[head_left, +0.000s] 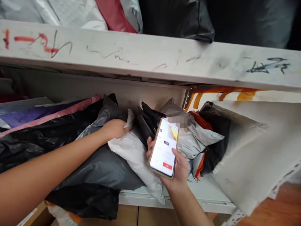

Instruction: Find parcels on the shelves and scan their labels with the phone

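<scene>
My right hand is wrapped around a smartphone, its lit screen facing up at me with a red button near the bottom. To the left, my left hand reaches in among the parcel bags on the shelf, its fingers closed at the top edge of a white mailer bag. Most of those fingertips are hidden by the plastic. Dark grey bags lie under my left forearm. Black bags stand just behind the phone, and a light grey bag sits to its right.
Above runs a white shelf beam with scribbled marks and more bags on top. Pink, purple and black bags are stacked at the left. A white side panel bounds the shelf on the right. Cardboard boxes stand below.
</scene>
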Tool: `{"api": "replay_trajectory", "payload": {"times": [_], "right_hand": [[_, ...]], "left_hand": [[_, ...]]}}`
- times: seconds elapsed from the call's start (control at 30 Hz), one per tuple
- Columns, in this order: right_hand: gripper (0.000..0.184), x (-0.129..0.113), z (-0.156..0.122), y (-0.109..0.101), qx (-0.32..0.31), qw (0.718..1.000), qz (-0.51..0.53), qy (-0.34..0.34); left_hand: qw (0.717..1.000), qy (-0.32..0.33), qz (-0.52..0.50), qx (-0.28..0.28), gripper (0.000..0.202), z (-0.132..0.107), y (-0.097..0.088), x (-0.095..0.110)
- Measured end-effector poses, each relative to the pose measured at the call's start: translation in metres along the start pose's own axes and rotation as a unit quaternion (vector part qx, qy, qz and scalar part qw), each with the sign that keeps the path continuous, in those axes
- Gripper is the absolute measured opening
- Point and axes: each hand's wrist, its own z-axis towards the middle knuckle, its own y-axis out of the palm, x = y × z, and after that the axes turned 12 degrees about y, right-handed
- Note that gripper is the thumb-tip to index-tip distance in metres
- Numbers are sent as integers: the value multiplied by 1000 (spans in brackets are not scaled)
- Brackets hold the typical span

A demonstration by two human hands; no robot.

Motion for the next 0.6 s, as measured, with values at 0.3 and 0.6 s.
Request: {"api": "replay_trajectory", "payload": {"times": [0.3,0.6], "right_hand": [[43,11,12,18,48,984,60,-164],[50,28,-21,23,82,996,11,-33]], "left_hand": [[876,83,-468,77,50,-67,34,-14],[955,67,-278,85,32,-102,24,8]]}}
